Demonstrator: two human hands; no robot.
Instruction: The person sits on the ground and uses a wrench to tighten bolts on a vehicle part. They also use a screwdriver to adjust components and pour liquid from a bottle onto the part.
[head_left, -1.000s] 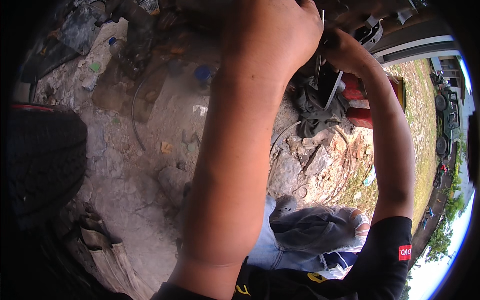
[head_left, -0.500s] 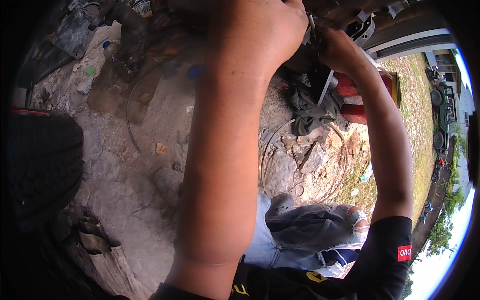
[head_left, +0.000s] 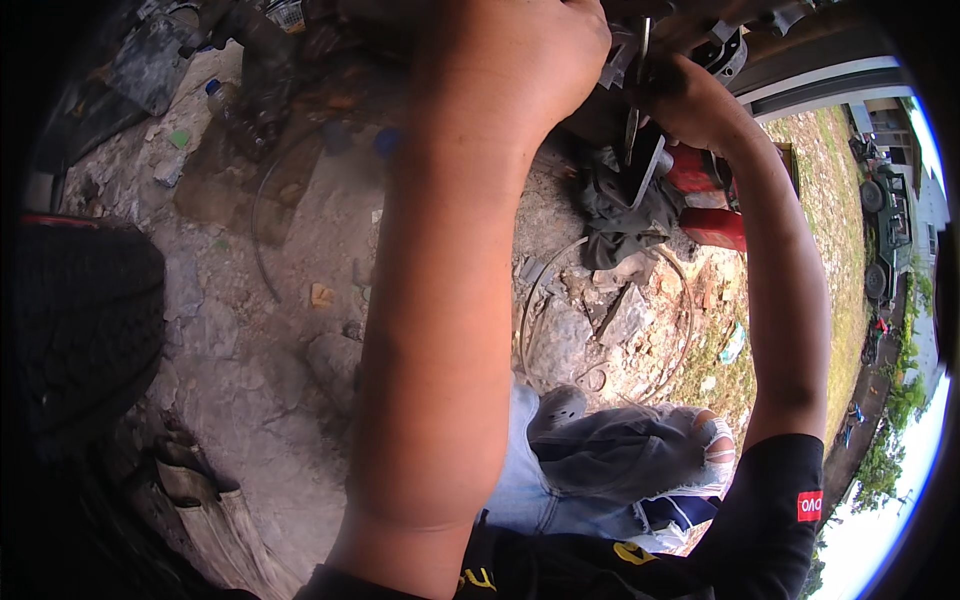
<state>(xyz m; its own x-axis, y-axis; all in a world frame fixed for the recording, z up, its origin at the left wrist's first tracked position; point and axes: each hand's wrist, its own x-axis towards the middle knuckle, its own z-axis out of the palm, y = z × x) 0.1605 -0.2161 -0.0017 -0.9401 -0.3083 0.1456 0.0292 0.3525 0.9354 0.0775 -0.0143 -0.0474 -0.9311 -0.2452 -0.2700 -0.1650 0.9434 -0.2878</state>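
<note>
My left forearm rises through the middle of the view to my left hand [head_left: 550, 65] at the upper edge, beneath dark vehicle parts. Its back and thumb side show; the fingers are hidden beyond the edge. My right hand [head_left: 692, 108] is to its right, fingers curled in shadow at a slim metal rod-like tool [head_left: 636, 110]. The rod stands nearly upright in the picture, its exact kind unclear. Metal vehicle parts [head_left: 728, 55] sit just above the right hand. Below it are a flat metal piece [head_left: 640, 172] and a dark cloth [head_left: 625, 225].
A tyre [head_left: 85, 320] stands at left. On the rubble ground lie a plastic bottle [head_left: 232, 110], a looped cable [head_left: 524, 325] and a red container [head_left: 712, 228]. My jeans-clad leg [head_left: 630, 455] is below. Grass and a parked green vehicle [head_left: 890, 230] are at right.
The slim metal tool has swung into fuller view, now nearly upright beside my right hand. My right hand and forearm have shifted slightly right and down; the left arm has barely moved.
</note>
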